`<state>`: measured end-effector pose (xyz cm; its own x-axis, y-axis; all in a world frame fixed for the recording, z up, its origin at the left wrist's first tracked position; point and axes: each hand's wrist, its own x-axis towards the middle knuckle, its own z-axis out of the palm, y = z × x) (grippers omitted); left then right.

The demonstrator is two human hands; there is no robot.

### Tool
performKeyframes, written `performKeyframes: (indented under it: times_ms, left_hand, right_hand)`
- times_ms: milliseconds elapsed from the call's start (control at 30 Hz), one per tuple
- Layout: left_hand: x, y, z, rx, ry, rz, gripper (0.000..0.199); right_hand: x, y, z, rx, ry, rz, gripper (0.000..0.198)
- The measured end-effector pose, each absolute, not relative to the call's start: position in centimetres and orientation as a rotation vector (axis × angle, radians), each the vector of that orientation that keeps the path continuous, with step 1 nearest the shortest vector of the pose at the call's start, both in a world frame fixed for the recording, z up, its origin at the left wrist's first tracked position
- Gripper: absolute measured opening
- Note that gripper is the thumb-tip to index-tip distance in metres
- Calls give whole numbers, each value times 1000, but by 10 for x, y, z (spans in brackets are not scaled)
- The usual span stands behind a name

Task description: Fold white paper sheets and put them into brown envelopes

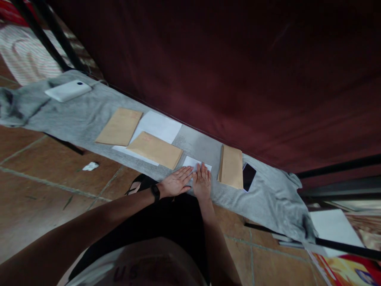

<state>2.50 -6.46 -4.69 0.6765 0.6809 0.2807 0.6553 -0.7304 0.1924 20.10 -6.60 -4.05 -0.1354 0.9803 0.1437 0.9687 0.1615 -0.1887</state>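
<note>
A small white sheet of paper [189, 161] lies on the grey cloth in front of me, its near part covered by my hands. My left hand [177, 182], with a dark band at the wrist, rests flat on its near left edge, fingers stretched out. Beside it, my right hand [202, 182] lies flat over the paper's right part, fingers extended. Just left of the paper is a brown envelope [156, 149], on top of larger white sheets [162, 126]. To the right stands a stack of brown envelopes [232, 167].
Another brown envelope [120, 127] overlaps the white sheets. A dark-screened phone [249, 177] lies right of the stack, and a white device [69, 91] at the far left. The grey cloth [268, 198] covers a narrow bench. A dark red curtain [226, 79] hangs behind.
</note>
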Motion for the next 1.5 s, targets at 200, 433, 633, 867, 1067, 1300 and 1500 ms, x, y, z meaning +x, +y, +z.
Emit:
performKeyframes:
  times_ms: [200, 433, 633, 867, 1067, 1300, 1500]
  left_hand:
    - [18, -70, -47, 2837, 1107, 539, 65]
    - [10, -79, -46, 2852, 1144, 563, 64]
    - [-3, -85, -47, 2854, 1148, 606, 64]
    - [-6, -89, -46, 2854, 1201, 604, 60]
    - [6, -91, -43, 2805, 1287, 622, 52]
    - [25, -85, -33, 2785, 1427, 441, 44]
    - [39, -71, -24, 2870, 1354, 217, 57]
  right_hand:
    - [209, -77, -47, -1920, -2106, 22, 56]
    - [218, -100, -52, -1847, -1970, -59, 55]
    - [229, -119, -52, -1837, -1971, -62, 58]
    - [224, -129, -42, -1852, -1953, 5, 58]
    - [202, -134, -34, -1738, -2150, 65, 53]
    - [211, -126, -35, -1733, -2102, 67, 45]
    - [222, -115, -47, -1816, -1932, -55, 51]
